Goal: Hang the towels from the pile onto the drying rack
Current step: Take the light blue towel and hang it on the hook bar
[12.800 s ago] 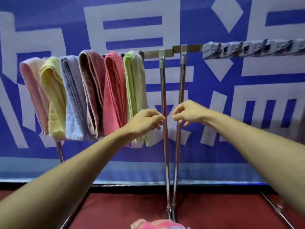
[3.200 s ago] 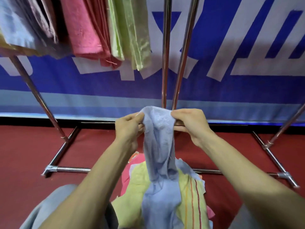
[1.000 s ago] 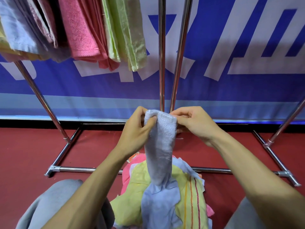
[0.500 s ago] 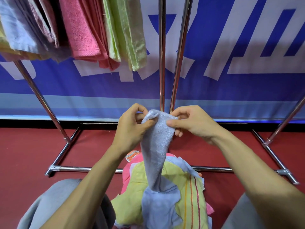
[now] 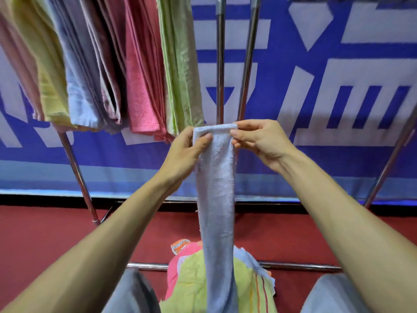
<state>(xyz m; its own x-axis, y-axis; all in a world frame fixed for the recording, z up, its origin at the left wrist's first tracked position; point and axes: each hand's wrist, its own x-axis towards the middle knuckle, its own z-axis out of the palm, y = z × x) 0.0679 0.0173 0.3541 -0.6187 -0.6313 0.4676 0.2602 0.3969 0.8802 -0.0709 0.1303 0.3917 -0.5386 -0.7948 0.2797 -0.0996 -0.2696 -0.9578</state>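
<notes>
The left hand (image 5: 185, 150) and right hand (image 5: 261, 141) each pinch a top corner of a folded blue towel (image 5: 216, 188), thumbs pressed on the near face and fingers curled behind. The towel hangs as a narrow strip between the forearms, and its lower end runs out of view in front of the pile (image 5: 194, 279), a yellow-green cloth with orange stripes lying over pink ones on the red floor (image 5: 45, 240). The held edge sits in front of two uprights (image 5: 247, 64) of the rack (image 5: 76, 172), just right of a hung green towel (image 5: 180, 64), with a pink towel (image 5: 140, 86) beside that. A blue-and-white banner (image 5: 338, 143) fills the wall behind
</notes>
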